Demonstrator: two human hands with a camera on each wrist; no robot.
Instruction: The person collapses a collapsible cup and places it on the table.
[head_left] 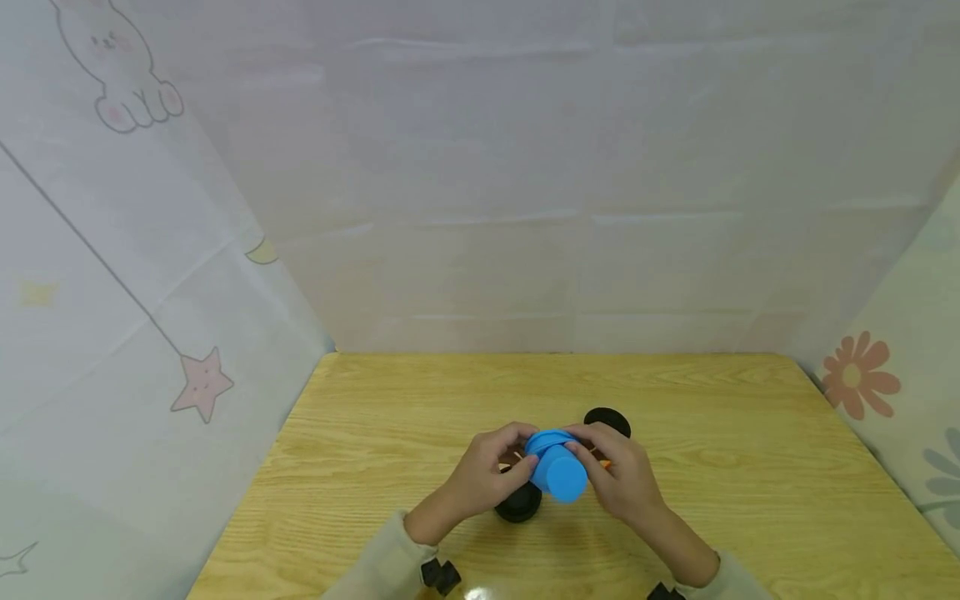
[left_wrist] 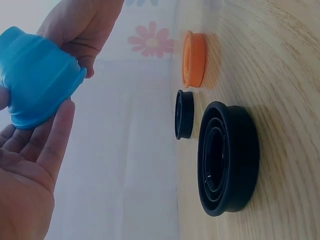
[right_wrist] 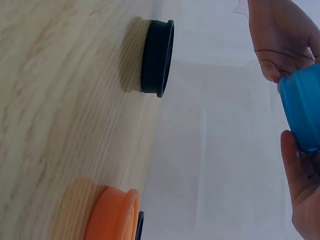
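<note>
Both hands hold a blue collapsible silicone cup (head_left: 566,481) above the wooden table, its narrow base facing the head camera. The left hand (head_left: 480,477) grips the cup's left side, thumb low on the wall and fingers at the wide rim. Opposite it, the right hand (head_left: 621,477) pinches the rim between thumb and fingers. In the left wrist view the stepped wall of the blue cup (left_wrist: 37,75) is drawn out. Beneath the left hand, a flattened black collapsible cup (left_wrist: 246,160) lies on the table, its nested rings showing.
An orange collapsed cup (left_wrist: 197,60) sits on the table, mostly hidden by the right hand in the head view. Farther back lies another black collapsed cup (head_left: 609,419). Printed cloth (head_left: 465,183) hangs behind the wooden table (head_left: 360,433) and along both sides.
</note>
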